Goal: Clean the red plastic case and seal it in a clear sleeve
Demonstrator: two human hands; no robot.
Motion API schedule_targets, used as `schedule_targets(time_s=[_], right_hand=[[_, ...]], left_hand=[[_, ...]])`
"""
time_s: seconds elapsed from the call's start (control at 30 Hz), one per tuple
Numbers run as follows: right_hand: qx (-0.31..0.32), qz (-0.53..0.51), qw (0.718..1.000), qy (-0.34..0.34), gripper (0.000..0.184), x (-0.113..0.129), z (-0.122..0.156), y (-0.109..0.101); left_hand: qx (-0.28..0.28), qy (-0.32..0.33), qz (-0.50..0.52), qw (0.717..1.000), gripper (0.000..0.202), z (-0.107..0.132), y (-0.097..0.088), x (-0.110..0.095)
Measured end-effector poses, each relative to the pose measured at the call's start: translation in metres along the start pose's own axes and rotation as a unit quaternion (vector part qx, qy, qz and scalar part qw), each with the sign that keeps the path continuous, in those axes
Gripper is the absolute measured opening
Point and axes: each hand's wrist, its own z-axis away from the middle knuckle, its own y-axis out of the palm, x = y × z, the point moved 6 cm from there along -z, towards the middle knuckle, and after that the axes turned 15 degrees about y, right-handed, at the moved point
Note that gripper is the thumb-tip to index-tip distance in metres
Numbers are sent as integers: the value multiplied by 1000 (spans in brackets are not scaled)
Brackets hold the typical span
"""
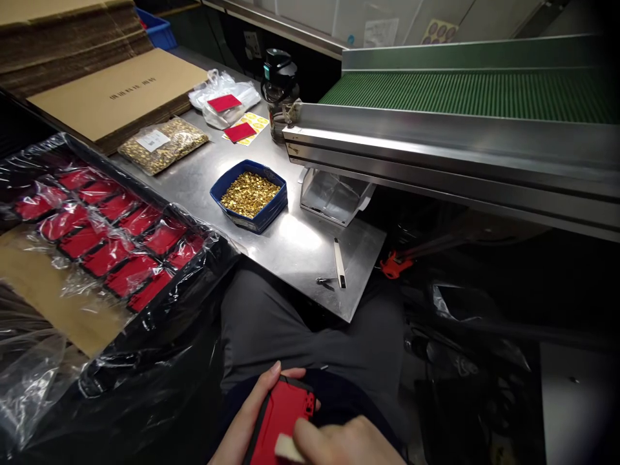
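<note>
Left hand (250, 413) holds red case (279, 410), cardboard lettering (132, 88) blurred

Bottom edge clips the red-and-black phone case (281, 413); blurred right fingers (310, 440) partly hide a pale block (287, 447), exact kind unclear; beyond the counter's (310, 258) right corner, the conveyor (460, 93) gets cut off!

Nothing legible, even on the cardboard (113, 106)

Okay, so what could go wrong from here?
The red case is in the left hand, away from the table, so it could drop if the grip slips. The open blue bin of gold pieces might spill if bumped. The white tool lies near the edge and may get knocked off.
</note>
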Motion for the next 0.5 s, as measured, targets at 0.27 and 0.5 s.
schedule_targets(time_s=[0.27, 0.5], right_hand=[[26, -14, 1000, 5, 20, -2, 3, -7], [31, -68, 996, 49, 19, -10, 5, -1]], left_hand=[[0, 29, -16, 999, 64, 3, -1, -3], [-6, 14, -17, 1000, 62, 6, 2, -3]])
